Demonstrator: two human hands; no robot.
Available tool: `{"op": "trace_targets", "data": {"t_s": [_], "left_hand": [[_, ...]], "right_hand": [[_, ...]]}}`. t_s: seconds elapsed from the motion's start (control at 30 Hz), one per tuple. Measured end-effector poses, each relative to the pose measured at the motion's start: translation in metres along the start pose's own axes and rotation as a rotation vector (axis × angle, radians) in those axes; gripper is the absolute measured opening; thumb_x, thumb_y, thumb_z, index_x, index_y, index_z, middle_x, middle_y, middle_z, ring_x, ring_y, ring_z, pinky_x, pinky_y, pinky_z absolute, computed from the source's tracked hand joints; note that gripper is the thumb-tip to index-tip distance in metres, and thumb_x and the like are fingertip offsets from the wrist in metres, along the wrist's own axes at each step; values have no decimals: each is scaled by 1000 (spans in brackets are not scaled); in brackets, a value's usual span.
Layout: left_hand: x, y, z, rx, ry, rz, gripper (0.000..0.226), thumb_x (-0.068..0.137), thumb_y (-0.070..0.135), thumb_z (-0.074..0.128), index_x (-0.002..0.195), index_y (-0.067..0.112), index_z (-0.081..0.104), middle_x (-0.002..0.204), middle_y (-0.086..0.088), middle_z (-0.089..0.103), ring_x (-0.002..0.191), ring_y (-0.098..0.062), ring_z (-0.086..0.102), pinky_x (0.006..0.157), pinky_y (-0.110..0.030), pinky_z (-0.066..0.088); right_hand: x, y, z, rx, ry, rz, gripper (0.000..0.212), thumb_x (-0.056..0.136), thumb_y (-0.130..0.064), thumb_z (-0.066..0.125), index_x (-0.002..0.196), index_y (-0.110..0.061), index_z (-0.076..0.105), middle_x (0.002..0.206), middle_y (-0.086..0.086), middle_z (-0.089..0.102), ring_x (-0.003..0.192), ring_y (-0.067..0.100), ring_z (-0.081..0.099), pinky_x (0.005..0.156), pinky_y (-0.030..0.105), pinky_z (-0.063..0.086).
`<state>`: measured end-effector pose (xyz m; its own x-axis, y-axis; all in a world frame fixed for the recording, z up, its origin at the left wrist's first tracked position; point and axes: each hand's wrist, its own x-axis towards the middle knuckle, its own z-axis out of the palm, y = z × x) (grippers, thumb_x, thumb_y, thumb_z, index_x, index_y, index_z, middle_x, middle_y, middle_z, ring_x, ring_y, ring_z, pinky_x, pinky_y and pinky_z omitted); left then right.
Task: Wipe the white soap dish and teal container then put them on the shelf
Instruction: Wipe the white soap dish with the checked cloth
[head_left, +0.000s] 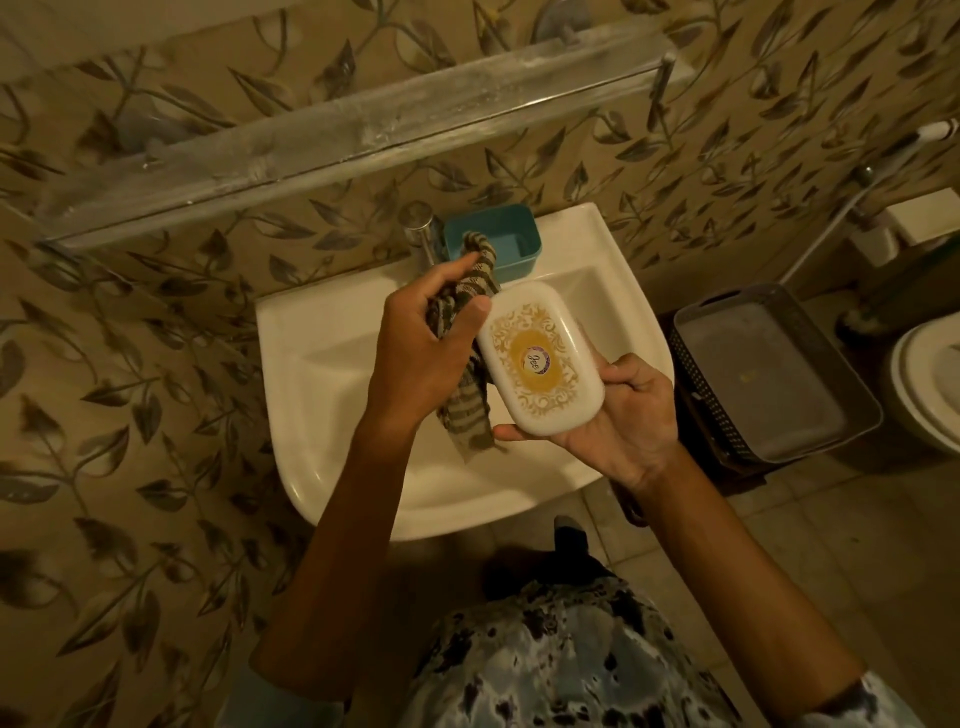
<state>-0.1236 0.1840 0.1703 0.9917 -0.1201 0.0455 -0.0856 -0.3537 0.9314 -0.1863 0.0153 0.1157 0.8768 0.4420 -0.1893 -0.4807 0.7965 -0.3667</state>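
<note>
Over the sink (322, 364), right hand (618, 421) holds soap dish (540, 358) diagonally.

White ceramic washbasin (322, 332) mid-frame. Chrome metal tap (420, 228) at its back rim. Grey rectangular perforated plastic basket (698, 379) on beige tiled floor (779, 530), right of basin. White toilet bowl (927, 376) at right edge, near basket. Beige leaf-patterned wall tiles (130, 364) behind basin.
</note>
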Motion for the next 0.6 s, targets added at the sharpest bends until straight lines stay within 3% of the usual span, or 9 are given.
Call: {"op": "trace_targets", "data": {"t_s": [0.1, 0.23, 0.37, 0.47, 0.6], "left_hand": [[0, 5, -2, 30, 117, 21, 41, 84, 17, 67, 123, 25, 59, 115, 11, 62, 107, 0, 59, 90, -18, 50], [2, 12, -12, 59, 204, 94, 36, 90, 20, 57, 126, 22, 57, 113, 18, 59, 107, 7, 56, 89, -13, 48], [-7, 15, -1, -48, -51, 62, 50, 91, 20, 47, 141, 23, 39, 130, 4, 53, 113, -3, 55, 90, -24, 52], [-24, 9, 25, 63, -258, 79, 61, 89, 8, 46, 145, 25, 31, 141, -2, 45, 125, -13, 48, 99, -38, 49], [-36, -7, 44, 409, -144, 337, 58, 79, 10, 56, 137, 17, 47, 144, -5, 44, 131, -21, 37, 108, -44, 35]], "right_hand": [[5, 0, -6, 17, -56, -9, 88, 69, -22, 48, 153, -21, 22, 143, 18, 45, 124, 43, 50, 91, 68, 44], [13, 2, -13, 39, -28, -38, 85, 66, -23, 41, 150, -13, 27, 132, 23, 55, 116, 43, 56, 88, 59, 49], [23, 7, -18, 30, 47, -23, 80, 66, -23, 34, 146, -13, 36, 127, 19, 55, 109, 41, 57, 89, 59, 47], [28, 6, -17, 63, 79, -47, 56, 64, -24, 44, 118, -10, 53, 108, 14, 60, 101, 31, 56, 93, 47, 44], [25, 3, -21, 98, 112, -78, 46, 84, -37, 44, 116, -10, 64, 109, 13, 67, 103, 26, 63, 93, 38, 52]]}}
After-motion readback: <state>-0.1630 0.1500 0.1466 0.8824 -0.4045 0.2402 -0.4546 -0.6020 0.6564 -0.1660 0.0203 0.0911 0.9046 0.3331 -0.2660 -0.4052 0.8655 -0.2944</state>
